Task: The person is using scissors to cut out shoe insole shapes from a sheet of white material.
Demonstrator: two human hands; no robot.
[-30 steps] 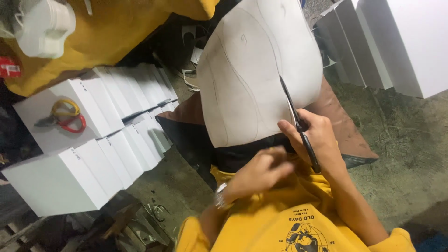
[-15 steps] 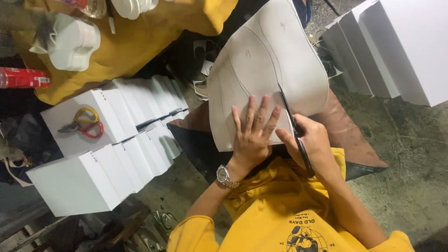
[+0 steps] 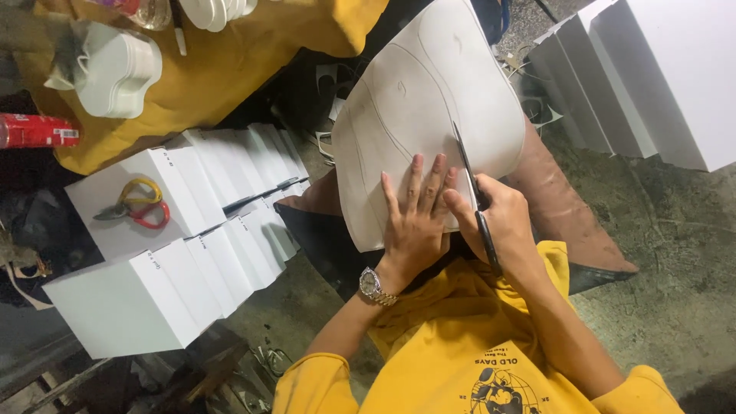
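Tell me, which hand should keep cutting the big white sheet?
The right hand, probably. It already grips the scissors, with the blades lying on the white sheet. The left hand lies flat on the sheet with fingers spread, well placed for holding it.

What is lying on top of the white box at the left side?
A pair of scissors with yellow and red handles lies on the white box. Whatever is inside the box is covered and cannot be seen.

Small craft workshop, by the look of it: rough concrete floor (image 3: 675,291), rows of plain white boxes (image 3: 192,245) stacked close together, spare scissors (image 3: 134,207) lying on one box, yellow cloth (image 3: 253,54) heaped with white cut shapes (image 3: 115,69).
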